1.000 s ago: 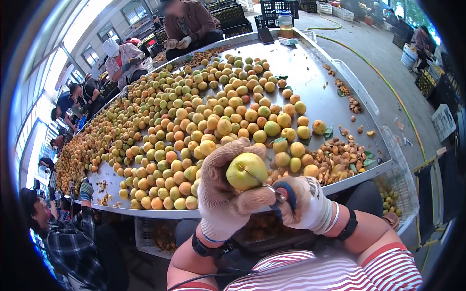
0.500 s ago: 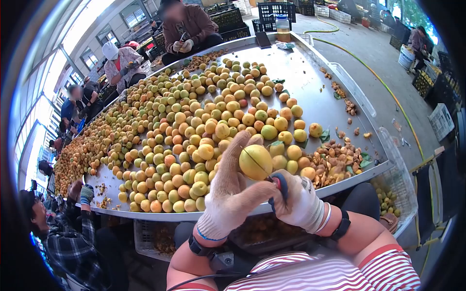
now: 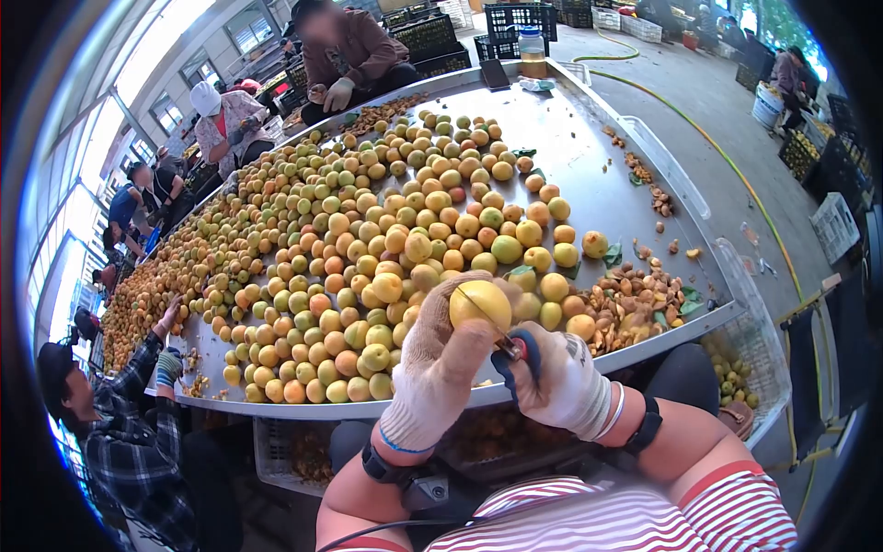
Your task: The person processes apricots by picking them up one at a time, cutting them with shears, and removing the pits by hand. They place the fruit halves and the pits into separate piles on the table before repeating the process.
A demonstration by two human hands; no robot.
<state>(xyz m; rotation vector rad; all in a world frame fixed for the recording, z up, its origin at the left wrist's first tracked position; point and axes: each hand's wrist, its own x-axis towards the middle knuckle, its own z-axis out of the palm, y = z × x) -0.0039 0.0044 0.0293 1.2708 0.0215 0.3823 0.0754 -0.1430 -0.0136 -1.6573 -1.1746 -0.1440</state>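
Note:
My left hand (image 3: 430, 370), in a cream work glove, holds a yellow apricot (image 3: 478, 304) between fingers and thumb. A dark line runs across the fruit's skin. In my gloved right hand (image 3: 568, 379) is a small cutting tool (image 3: 526, 354) with dark blue and red handles. Its metal end is close to the lower side of the apricot, partly hidden by my left thumb; whether it touches is hard to tell. Beyond both hands many loose apricots (image 3: 368, 285) cover the metal table (image 3: 543, 120). A heap of pits and fruit scraps (image 3: 635, 308) lies to the right.
Under the table's near edge stand a clear crate (image 3: 750, 340) of green fruit and another crate (image 3: 276, 451). A person in a plaid shirt (image 3: 133, 460) reaches over the table at left. Others sit at the far side. A hose (image 3: 708, 138) crosses the floor.
My left fingers have curled closer round the apricot, and the thumb has come up across its lower side. At left, the person in plaid has stretched an arm toward the fruit.

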